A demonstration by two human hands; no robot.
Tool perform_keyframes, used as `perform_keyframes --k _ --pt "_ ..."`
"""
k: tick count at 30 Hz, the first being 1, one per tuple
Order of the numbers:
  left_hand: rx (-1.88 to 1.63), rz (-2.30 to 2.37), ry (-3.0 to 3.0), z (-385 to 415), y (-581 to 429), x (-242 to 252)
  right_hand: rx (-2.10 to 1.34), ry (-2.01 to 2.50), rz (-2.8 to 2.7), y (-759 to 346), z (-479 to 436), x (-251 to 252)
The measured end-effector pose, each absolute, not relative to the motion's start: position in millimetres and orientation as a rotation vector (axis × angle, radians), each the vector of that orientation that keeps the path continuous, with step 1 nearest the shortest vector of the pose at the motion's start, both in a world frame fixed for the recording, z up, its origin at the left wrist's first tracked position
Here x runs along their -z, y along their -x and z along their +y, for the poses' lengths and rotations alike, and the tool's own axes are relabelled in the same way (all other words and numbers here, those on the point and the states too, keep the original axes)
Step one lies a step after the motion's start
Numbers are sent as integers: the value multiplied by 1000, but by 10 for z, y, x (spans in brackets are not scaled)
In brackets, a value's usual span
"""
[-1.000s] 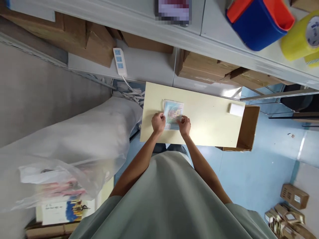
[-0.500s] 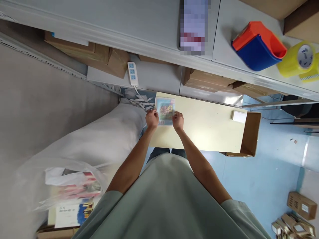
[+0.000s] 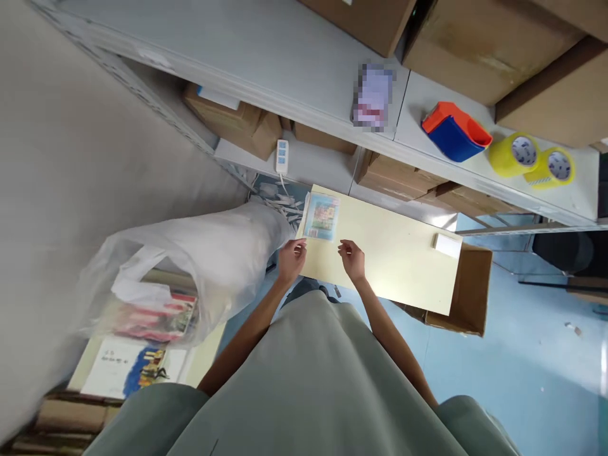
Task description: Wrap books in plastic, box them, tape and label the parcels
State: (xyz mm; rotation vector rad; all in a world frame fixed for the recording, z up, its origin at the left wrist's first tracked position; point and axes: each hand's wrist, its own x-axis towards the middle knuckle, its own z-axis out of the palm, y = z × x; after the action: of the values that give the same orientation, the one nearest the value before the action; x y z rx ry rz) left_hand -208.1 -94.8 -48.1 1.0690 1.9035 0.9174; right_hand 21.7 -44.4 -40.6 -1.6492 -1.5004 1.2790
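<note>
A flat, light-blue printed packet (image 3: 322, 217) with a colourful picture and a small barcode lies at the left end of the cream tabletop (image 3: 384, 247). Just below its lower left corner is my left hand (image 3: 291, 259), fingers loosely curled with a gap to the thumb and nothing visible in them. My right hand (image 3: 353, 259) hovers over the board, below and right of the packet, its bent fingers apart and holding nothing. Pale sheet edges show under the packet's left side.
A shelf holds a pixelated phone-like object (image 3: 373, 98), an orange-and-blue holder (image 3: 456, 132) and yellow tape rolls (image 3: 513, 154). Below are cartons and a power strip (image 3: 282, 157). A plastic bag (image 3: 228, 253) bulges at left. A white block (image 3: 447, 245) lies near an open carton (image 3: 470, 291).
Both hands have let go of the packet and drawn back toward my body. The packet now lies flat on the board. The camera view has shifted and turned.
</note>
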Motion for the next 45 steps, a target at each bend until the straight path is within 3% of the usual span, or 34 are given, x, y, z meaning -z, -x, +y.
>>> perform_keyframes --k 7,17,27,37,41,45 --pt "-1124 1994 -917 -2038 1810 -30 -1428 1513 -1531 -520 -1123 49" --pt "-1211 2209 -691 -3398 1569 -475 -1645 1305 -1692 -333 -1930 -9" --pt "-1417 2335 -474 -4504 1925 -580 -1753 1007 -1915 275 -2661 -292" --pt "-1594 2514 -93 -6524 2975 -476 -1761 836 -2133 1415 -4009 -393" --pt "-1507 2661 -33 -7531 3489 -318 -1801 809 -2196 1836 -4653 -383" --pt "-1182 2821 -23 -8316 3917 -89 -1806 786 -2267 2153 -5162 -421"
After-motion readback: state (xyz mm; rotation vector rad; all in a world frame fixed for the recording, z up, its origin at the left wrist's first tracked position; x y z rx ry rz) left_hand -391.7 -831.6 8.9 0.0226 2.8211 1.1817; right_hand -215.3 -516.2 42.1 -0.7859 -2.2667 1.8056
